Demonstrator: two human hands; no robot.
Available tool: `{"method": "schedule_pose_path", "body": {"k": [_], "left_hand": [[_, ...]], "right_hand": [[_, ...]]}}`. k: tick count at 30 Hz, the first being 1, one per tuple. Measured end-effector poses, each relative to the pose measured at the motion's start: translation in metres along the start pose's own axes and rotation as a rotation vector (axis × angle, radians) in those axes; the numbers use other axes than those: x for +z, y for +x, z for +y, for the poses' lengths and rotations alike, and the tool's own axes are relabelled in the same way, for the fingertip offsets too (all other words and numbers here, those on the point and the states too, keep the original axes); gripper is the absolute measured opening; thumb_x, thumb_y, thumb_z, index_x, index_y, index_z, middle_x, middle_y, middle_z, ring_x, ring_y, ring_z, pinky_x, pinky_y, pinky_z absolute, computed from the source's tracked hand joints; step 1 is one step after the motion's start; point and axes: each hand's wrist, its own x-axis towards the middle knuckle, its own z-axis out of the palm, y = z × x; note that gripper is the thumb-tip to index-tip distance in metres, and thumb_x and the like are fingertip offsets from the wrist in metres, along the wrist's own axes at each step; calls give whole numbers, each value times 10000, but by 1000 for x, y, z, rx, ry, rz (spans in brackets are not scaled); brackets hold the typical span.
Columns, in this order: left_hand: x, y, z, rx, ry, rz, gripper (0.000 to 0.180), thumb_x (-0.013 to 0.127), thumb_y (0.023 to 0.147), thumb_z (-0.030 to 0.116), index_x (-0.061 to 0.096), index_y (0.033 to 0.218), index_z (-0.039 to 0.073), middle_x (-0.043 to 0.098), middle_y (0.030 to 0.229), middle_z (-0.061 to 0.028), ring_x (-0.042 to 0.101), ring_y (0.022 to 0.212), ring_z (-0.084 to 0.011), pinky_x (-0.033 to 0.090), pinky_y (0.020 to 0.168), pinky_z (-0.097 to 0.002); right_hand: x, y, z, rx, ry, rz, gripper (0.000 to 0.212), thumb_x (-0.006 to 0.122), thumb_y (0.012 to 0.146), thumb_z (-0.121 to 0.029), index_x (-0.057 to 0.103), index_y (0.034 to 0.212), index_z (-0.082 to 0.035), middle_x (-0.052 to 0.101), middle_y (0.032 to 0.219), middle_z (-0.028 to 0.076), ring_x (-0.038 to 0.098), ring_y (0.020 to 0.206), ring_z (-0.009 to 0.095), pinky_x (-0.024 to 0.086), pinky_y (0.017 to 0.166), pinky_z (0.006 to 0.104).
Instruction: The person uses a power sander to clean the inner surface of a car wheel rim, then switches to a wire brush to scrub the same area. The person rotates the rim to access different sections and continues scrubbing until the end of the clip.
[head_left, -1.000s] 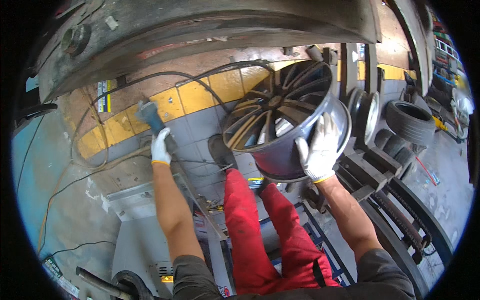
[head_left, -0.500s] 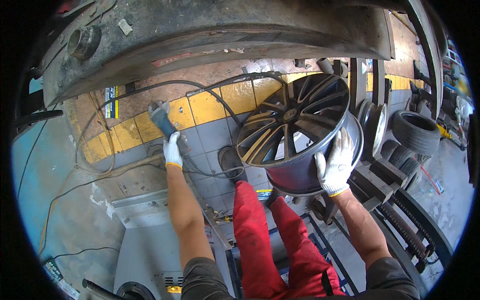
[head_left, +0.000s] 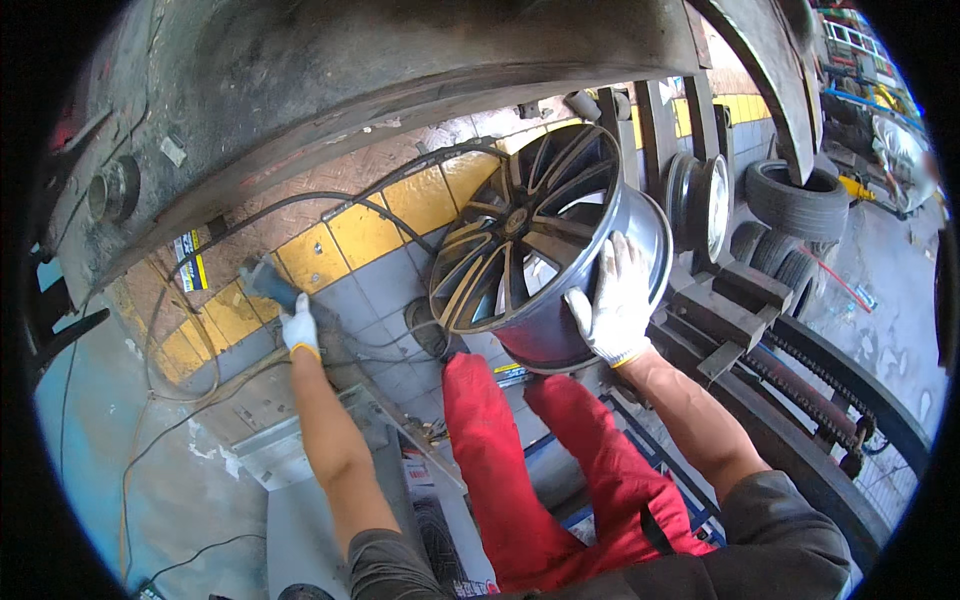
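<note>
In a white glove, my left hand (head_left: 299, 327) is closed around the body of a blue-grey angle grinder (head_left: 268, 282), held out to the left with its head pointing away from me. A cord runs off near it. My right hand (head_left: 620, 305), also gloved, lies with fingers spread on the outer barrel of a large alloy wheel rim (head_left: 550, 325). That rim bears no tyre, has dark spokes with bronze-toned faces, and leans tilted in front of my legs. Its lower edge is partly hidden behind my red trousers.
A big dark metal structure (head_left: 420, 60) spans the far side. Black hose (head_left: 290, 207) and cables loop across the yellow and grey tiles. At right stand another rim (head_left: 712, 210), several tyres (head_left: 797, 200) and a steel frame with a chain (head_left: 790, 380).
The whole view has turned, shifting the scene leftward. My left hand has moved the angle grinder further left. The right hand stays flat on the wheel rim.
</note>
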Motion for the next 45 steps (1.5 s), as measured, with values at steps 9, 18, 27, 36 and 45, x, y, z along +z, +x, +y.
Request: {"method": "schedule_pose_path", "body": {"k": [9, 18, 27, 36, 45], "left_hand": [[98, -238, 210, 546, 361, -707, 963, 332, 1135, 770, 626, 1553, -47, 620, 1565, -333, 526, 1515, -536, 409, 1280, -551], [169, -236, 184, 27, 163, -872, 1110, 456, 1006, 932, 798, 1167, -112, 786, 916, -197, 704, 782, -353, 553, 746, -511], [63, -421, 230, -126, 187, -917, 983, 614, 1032, 804, 765, 1303, -129, 835, 1201, -191, 754, 1072, -346, 565, 1025, -475], [1, -693, 331, -317, -257, -1327, 540, 786, 1107, 356, 699, 1525, 26, 781, 1407, -85, 756, 1183, -176, 601, 1026, -362], [-71, -908, 507, 817, 110, -1042, 371, 843, 1045, 291, 789, 1293, 20, 791, 1135, -24, 681, 1028, -113, 560, 925, -334]], "right_hand": [[-20, -1, 11, 40, 190, -54, 875, 777, 973, -501, 526, 1576, 81, 585, 1508, 375, 565, 1393, 572, 408, 1237, 646], [7, -7, 80, 1135, 938, 62, 736, 616, 1106, -606, 649, 1521, 1, 725, 1425, 324, 695, 1337, 484, 523, 1150, 513], [-73, -89, 146, 1315, 1145, 14, 670, 674, 1085, -556, 781, 1164, 101, 786, 1008, 309, 749, 917, 398, 560, 856, 497], [-280, -232, 291, 1361, 1326, 277, 491, 701, 1140, -462, 779, 1126, 23, 704, 930, 14, 581, 821, 112, 514, 734, 335], [-415, -290, 404, 1108, 1418, 747, 504, 572, 1217, -415, 733, 1369, 38, 777, 1189, 67, 675, 1027, 144, 563, 915, 331]]}}
